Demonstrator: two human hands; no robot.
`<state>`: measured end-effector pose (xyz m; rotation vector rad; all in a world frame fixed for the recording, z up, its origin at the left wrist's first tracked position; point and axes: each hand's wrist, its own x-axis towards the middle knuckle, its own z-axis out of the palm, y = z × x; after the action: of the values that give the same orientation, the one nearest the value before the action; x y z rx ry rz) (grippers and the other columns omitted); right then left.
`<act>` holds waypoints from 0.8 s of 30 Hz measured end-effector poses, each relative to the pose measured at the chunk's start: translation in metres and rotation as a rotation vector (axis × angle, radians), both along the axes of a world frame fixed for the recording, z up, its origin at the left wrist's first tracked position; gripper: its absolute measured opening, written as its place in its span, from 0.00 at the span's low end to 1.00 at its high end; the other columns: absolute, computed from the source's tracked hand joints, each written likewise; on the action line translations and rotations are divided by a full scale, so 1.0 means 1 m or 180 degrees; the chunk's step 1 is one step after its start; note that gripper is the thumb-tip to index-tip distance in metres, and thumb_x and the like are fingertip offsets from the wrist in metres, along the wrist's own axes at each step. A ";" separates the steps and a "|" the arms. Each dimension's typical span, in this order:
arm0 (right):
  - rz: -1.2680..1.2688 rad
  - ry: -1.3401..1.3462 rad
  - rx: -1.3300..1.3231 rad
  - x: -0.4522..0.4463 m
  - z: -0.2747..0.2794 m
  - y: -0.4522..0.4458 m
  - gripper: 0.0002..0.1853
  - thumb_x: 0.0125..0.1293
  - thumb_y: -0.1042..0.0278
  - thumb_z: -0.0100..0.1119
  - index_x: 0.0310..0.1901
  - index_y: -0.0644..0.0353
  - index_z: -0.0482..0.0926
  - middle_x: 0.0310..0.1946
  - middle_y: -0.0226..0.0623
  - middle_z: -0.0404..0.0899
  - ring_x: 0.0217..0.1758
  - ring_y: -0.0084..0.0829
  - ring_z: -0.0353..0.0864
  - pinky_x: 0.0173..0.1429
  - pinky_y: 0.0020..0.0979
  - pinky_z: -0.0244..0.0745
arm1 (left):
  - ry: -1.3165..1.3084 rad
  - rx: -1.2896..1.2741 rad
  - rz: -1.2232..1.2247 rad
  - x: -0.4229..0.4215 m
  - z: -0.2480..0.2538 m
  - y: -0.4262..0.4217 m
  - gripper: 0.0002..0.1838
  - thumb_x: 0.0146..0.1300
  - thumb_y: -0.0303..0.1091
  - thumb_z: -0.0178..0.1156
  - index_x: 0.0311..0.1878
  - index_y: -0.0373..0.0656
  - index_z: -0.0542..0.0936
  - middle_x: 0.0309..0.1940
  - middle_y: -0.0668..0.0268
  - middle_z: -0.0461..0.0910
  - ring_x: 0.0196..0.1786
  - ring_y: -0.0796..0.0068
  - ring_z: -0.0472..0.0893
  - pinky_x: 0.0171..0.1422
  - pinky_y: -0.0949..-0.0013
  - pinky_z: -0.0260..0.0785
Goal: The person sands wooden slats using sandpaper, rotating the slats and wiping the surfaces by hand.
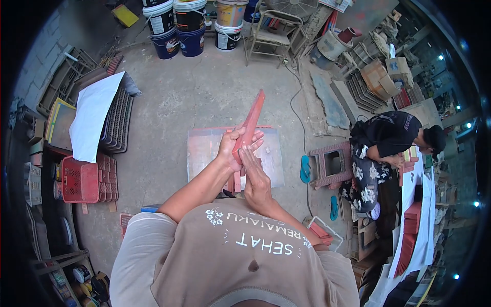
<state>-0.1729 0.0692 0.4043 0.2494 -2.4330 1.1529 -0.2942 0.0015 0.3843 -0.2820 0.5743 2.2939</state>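
My left hand [230,149] is wrapped round the lower part of a long red-painted wooden strip [251,118], its fingertips showing past the right side. The strip tilts up and away from me, with its far end free. My right hand [257,180] lies against the strip's near end, fingers stretched out; whether anything small is under them is hidden. Beneath both hands a pale flat board [200,153] rests on the floor. More red strips [237,182] lie at its near side, partly covered by my hands.
Paint buckets [190,41] and a metal chair [273,33] stand ahead. At left are a red crate [82,179] and stacked trays [118,120]. A co-worker [386,135] bends over red pieces at right, near a stool [331,162], teal sandals [305,169] and a cable [303,115].
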 end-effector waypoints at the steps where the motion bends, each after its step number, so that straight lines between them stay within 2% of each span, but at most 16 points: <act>1: 0.0003 0.0043 -0.0060 0.000 0.001 -0.001 0.34 0.54 0.92 0.40 0.65 0.65 0.67 0.65 0.53 0.67 0.72 0.49 0.62 0.73 0.48 0.57 | 0.0096 -0.0065 0.0004 -0.003 -0.002 -0.002 0.27 0.67 0.37 0.51 0.66 0.39 0.61 0.48 0.49 0.76 0.47 0.60 0.80 0.51 0.61 0.76; 3: -0.0020 0.0117 0.0113 -0.002 -0.001 0.001 0.33 0.54 0.92 0.41 0.65 0.66 0.68 0.64 0.53 0.68 0.72 0.49 0.62 0.72 0.47 0.58 | 0.0283 -0.0187 0.0003 -0.009 -0.005 -0.006 0.27 0.66 0.33 0.52 0.66 0.41 0.60 0.45 0.50 0.77 0.42 0.64 0.80 0.44 0.66 0.77; 6: 0.0162 0.0026 0.0026 0.001 0.001 0.005 0.33 0.53 0.92 0.42 0.64 0.66 0.69 0.64 0.51 0.69 0.70 0.50 0.65 0.71 0.45 0.59 | 0.0272 -0.0154 -0.0035 -0.015 -0.004 -0.008 0.30 0.61 0.29 0.53 0.68 0.44 0.59 0.37 0.59 0.75 0.33 0.71 0.76 0.31 0.68 0.72; 9: 0.0210 0.0001 -0.0022 0.003 0.009 0.012 0.32 0.53 0.92 0.42 0.63 0.66 0.71 0.62 0.49 0.72 0.66 0.49 0.70 0.68 0.43 0.63 | 0.0819 -0.0847 -0.0004 -0.014 0.003 -0.017 0.33 0.55 0.26 0.54 0.67 0.47 0.61 0.33 0.62 0.72 0.30 0.74 0.73 0.26 0.72 0.66; 12: 0.0050 0.0184 0.0110 -0.004 0.010 0.022 0.32 0.53 0.93 0.42 0.62 0.65 0.72 0.61 0.48 0.74 0.62 0.48 0.73 0.66 0.41 0.64 | 0.1582 -0.1521 -0.0090 -0.020 -0.014 -0.022 0.33 0.51 0.22 0.52 0.65 0.47 0.62 0.36 0.57 0.73 0.34 0.73 0.75 0.33 0.71 0.71; 15: 0.0013 0.0339 0.0332 -0.018 0.007 0.027 0.32 0.52 0.92 0.43 0.61 0.64 0.73 0.61 0.47 0.74 0.60 0.47 0.74 0.66 0.39 0.65 | 0.1811 -0.1650 0.0262 -0.018 -0.028 -0.014 0.33 0.50 0.23 0.52 0.64 0.47 0.63 0.36 0.59 0.74 0.35 0.73 0.76 0.38 0.72 0.70; 18: 0.0025 0.0173 0.0611 -0.018 -0.002 0.027 0.33 0.51 0.90 0.46 0.61 0.60 0.75 0.61 0.42 0.74 0.59 0.47 0.73 0.65 0.41 0.65 | 0.1955 -0.1594 0.0182 -0.017 -0.039 -0.014 0.27 0.59 0.32 0.52 0.64 0.48 0.64 0.36 0.61 0.75 0.37 0.74 0.76 0.41 0.71 0.69; 20: 0.0131 0.0075 0.0680 -0.015 -0.004 0.027 0.33 0.50 0.89 0.48 0.61 0.57 0.75 0.61 0.39 0.75 0.58 0.48 0.72 0.64 0.42 0.66 | 0.1702 -0.1468 0.0224 -0.018 -0.040 -0.012 0.25 0.65 0.44 0.49 0.64 0.48 0.64 0.36 0.62 0.76 0.36 0.75 0.75 0.41 0.72 0.68; 21: 0.0235 0.0081 0.0653 -0.011 -0.001 0.024 0.33 0.50 0.89 0.48 0.61 0.56 0.76 0.61 0.38 0.75 0.58 0.48 0.72 0.64 0.42 0.66 | 0.1575 -0.1404 0.0251 -0.019 -0.039 -0.012 0.25 0.68 0.50 0.47 0.64 0.49 0.64 0.36 0.62 0.76 0.35 0.75 0.74 0.40 0.73 0.67; 24: 0.0283 0.0010 0.0680 -0.007 -0.004 0.022 0.35 0.48 0.90 0.48 0.61 0.56 0.76 0.63 0.36 0.73 0.59 0.48 0.70 0.64 0.42 0.66 | 0.1773 -0.1597 0.0012 -0.018 -0.035 -0.019 0.33 0.69 0.65 0.39 0.65 0.49 0.65 0.37 0.63 0.76 0.33 0.76 0.72 0.40 0.74 0.66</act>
<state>-0.1796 0.0911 0.3999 0.4280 -2.5659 0.9261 -0.3119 -0.0172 0.3496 0.1350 1.4340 2.1937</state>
